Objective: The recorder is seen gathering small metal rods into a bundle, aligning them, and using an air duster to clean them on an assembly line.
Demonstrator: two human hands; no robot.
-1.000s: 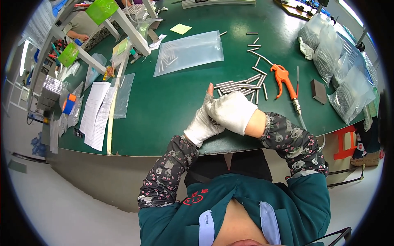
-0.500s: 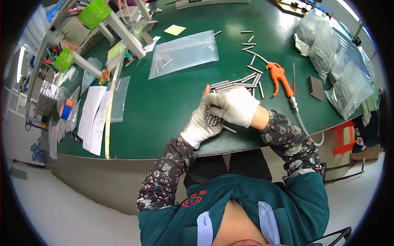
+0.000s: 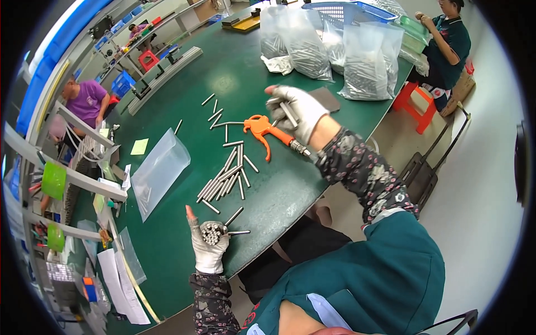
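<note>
My left hand (image 3: 207, 255), in a white glove, is closed round a bundle of short metal pins (image 3: 212, 233) whose ends face up. It sits near the table's front edge. My right hand (image 3: 307, 113), also gloved, is raised beyond the orange air blow gun (image 3: 261, 129) and grips a few metal pins (image 3: 289, 115); its fingers are slightly blurred. Between my hands, a loose pile of pins (image 3: 223, 181) lies on the green table (image 3: 273, 192), with single pins scattered past it. Two pins lie right beside my left hand.
Clear bags filled with pins (image 3: 365, 70) stand at the far right, near a dark block (image 3: 325, 99) and a blue basket (image 3: 357, 12). A flat plastic bag (image 3: 162, 173) and papers (image 3: 120, 285) lie on the left. A co-worker (image 3: 446, 47) sits beyond the bags.
The view has swung to the right. My right hand has left my left hand and moved out to the right, carrying pins. My left hand still holds its bundle.
</note>
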